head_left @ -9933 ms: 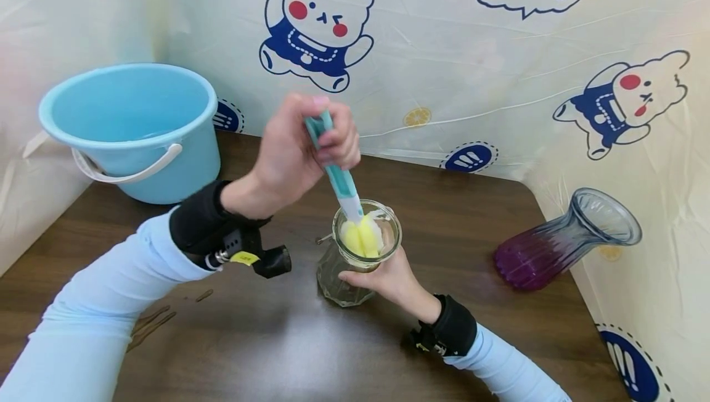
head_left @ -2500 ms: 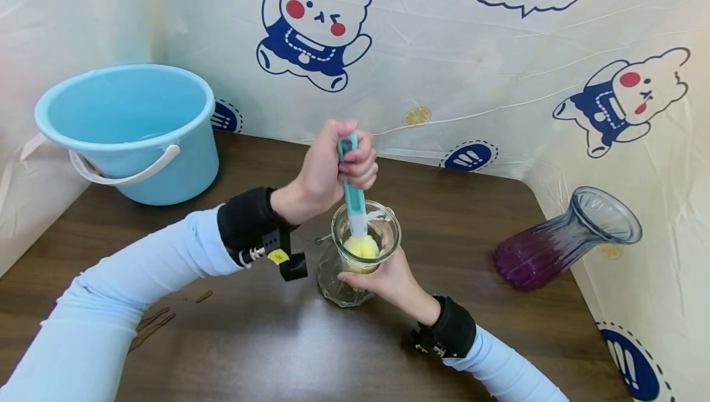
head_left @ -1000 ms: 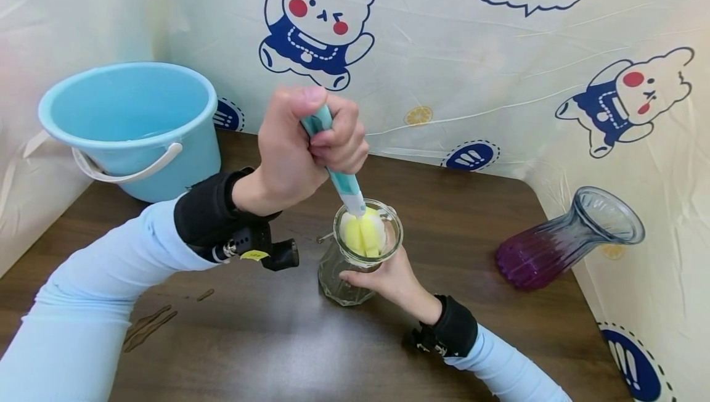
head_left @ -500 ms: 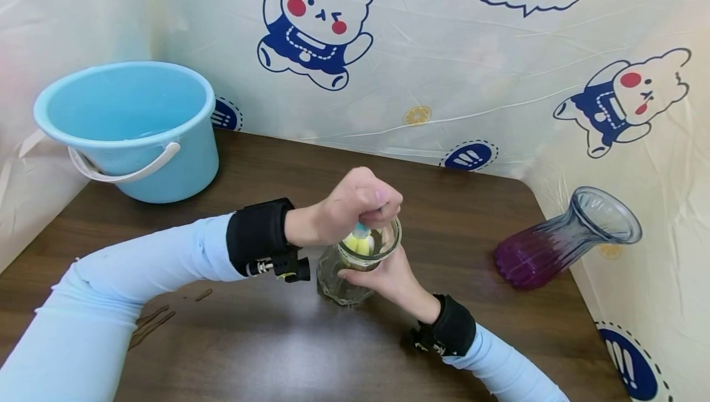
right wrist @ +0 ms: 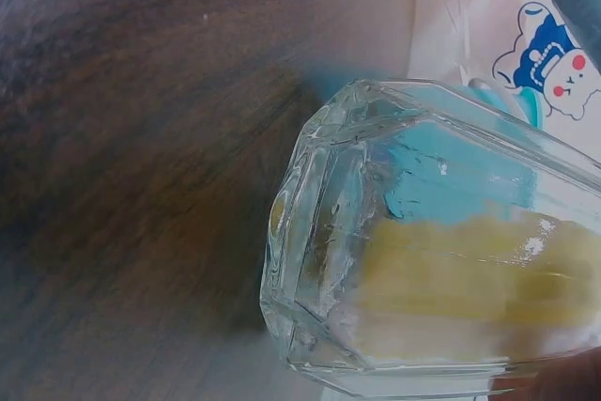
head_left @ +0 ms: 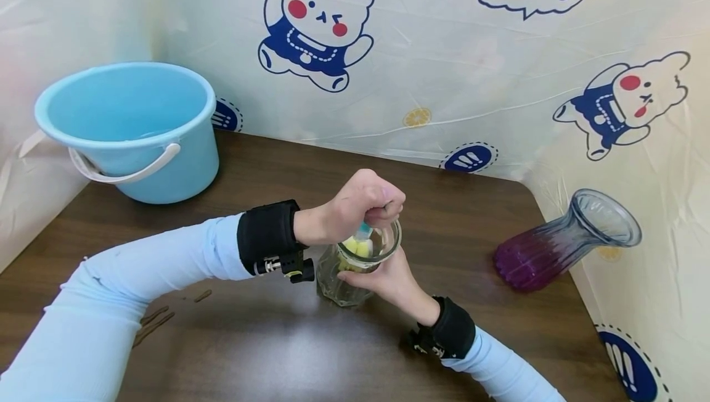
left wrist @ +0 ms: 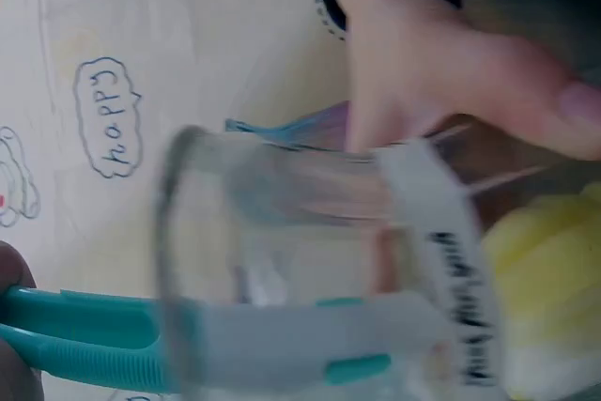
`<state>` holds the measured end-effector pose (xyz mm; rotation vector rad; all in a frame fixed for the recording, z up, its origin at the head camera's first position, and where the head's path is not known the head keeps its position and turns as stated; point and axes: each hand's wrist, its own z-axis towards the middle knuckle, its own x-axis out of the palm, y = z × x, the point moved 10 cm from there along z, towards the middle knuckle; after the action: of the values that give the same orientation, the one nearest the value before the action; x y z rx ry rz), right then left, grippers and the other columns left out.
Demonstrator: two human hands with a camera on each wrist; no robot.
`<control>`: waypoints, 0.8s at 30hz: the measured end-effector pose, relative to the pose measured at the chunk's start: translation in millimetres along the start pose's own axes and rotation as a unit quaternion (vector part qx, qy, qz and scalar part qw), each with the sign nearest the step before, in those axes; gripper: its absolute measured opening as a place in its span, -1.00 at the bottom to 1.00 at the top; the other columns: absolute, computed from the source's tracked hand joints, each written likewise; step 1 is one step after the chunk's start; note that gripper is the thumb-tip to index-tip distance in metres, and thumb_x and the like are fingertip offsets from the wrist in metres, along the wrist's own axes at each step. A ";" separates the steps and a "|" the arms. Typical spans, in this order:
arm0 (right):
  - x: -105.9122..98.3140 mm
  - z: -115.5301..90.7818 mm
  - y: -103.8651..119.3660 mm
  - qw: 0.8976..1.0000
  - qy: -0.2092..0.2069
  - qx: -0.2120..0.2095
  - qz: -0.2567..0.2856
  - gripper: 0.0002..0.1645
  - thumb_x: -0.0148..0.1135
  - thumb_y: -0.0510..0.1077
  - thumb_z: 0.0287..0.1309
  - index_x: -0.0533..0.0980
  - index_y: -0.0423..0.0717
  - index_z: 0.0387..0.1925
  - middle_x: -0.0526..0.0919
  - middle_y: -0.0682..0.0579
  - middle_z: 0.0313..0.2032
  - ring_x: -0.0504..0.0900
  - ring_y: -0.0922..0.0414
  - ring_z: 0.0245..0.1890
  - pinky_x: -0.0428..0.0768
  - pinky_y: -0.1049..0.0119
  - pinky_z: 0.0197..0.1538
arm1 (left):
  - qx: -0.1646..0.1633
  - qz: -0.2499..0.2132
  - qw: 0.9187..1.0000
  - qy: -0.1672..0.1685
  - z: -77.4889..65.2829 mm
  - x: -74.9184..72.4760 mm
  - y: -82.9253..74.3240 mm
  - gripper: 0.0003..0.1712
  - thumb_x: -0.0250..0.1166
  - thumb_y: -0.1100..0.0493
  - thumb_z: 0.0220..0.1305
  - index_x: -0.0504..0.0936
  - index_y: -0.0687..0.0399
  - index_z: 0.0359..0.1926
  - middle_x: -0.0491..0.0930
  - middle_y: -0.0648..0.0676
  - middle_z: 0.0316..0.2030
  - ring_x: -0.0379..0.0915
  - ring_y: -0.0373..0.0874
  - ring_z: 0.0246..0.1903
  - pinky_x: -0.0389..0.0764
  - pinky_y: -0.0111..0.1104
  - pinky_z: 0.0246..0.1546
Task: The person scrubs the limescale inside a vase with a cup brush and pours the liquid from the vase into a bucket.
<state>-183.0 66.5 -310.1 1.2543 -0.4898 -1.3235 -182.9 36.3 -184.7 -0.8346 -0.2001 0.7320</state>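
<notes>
My left hand [head_left: 357, 208] grips the teal handle [left wrist: 94, 349] of a sponge bottle brush, just above the mouth of a clear glass vase [head_left: 337, 285]. In the head view that hand covers most of the handle. The brush's yellow and white sponge head [head_left: 357, 246] is inside the vase; the right wrist view shows its yellow sponge [right wrist: 451, 269] through the faceted glass. My right hand [head_left: 391, 282] holds the vase below its rim, thumb on the near side. A white band with dark lettering [left wrist: 455, 269] circles the glass in the left wrist view.
A light blue bucket [head_left: 194, 161] with a white handle stands at the back left. To the right, a purple-tinted ribbed glass vase [head_left: 538, 254] stands near the table edge. Wet streaks [head_left: 152, 325] mark the brown table [head_left: 266, 352]. A printed curtain [head_left: 444, 69] hangs behind.
Over these frames my left hand has raised and lowered the brush in the vase. Since one second ago it has pushed the brush down. My right hand and the vase have stayed in place.
</notes>
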 end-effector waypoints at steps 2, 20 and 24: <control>-0.2 0.1 -0.3 1.000 -0.001 0.000 -0.003 -0.15 0.50 -0.39 -0.41 0.27 -0.26 0.02 0.47 -0.09 -0.09 0.46 0.12 -0.16 0.46 0.31 -0.07 | 0.000 0.000 1.000 -0.003 4.1 0.1 -6.0 -0.59 -0.32 0.13 0.12 -0.01 0.18 -0.81 -0.05 0.05 -0.82 -0.13 -0.17 -0.83 -0.04 -0.37 -0.75; -2.3 0.5 -3.2 1.000 -0.010 0.011 -0.007 -0.01 0.52 -0.35 -0.42 0.19 -0.19 0.12 0.45 -0.04 -0.05 0.44 0.13 -0.07 0.42 0.26 0.03 | 0.051 0.016 0.999 -0.001 51.9 3.8 -83.9 -0.58 -0.37 0.23 0.18 0.06 0.24 -0.79 0.02 0.01 -0.81 -0.01 -0.20 -0.85 0.01 -0.33 -0.82; -1.4 0.7 -2.5 1.000 -0.008 0.005 -0.005 0.02 0.52 -0.36 -0.43 0.17 -0.21 0.14 0.44 -0.07 -0.04 0.44 0.12 -0.05 0.42 0.25 0.04 | 0.034 0.016 0.999 0.001 51.4 3.8 -74.5 -0.57 -0.36 0.23 0.21 0.07 0.25 -0.78 0.02 0.02 -0.80 -0.01 -0.18 -0.85 0.02 -0.32 -0.81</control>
<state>-185.1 68.0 -311.5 1.2565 -0.5011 -1.3419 -164.4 36.5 -96.0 -0.7759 -0.1590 0.7644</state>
